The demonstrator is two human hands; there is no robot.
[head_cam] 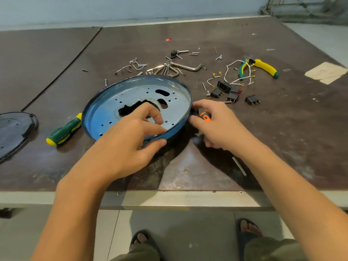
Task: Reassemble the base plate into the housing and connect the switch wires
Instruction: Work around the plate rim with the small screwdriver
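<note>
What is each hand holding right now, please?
Left hand: grips the blue housing at its near rim.
Right hand: pinches the housing's right rim; an orange-handled tool lies under it.

One blue housing (105,110), one black cover (15,129), two screwdrivers (64,129), one pliers (266,67), about five black switches (252,100).

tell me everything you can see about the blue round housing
The blue housing is a round, shallow metal-looking pan: a dark blue upright rim around a paler, shiny floor dotted with small holes, two oblong slots and a large ragged central cutout. It looks tilted on the brown table, right of the green screwdriver. The left hand grips its near rim, fingers inside, thumb outside. The right hand touches its right rim; whether it grips is unclear.
</note>
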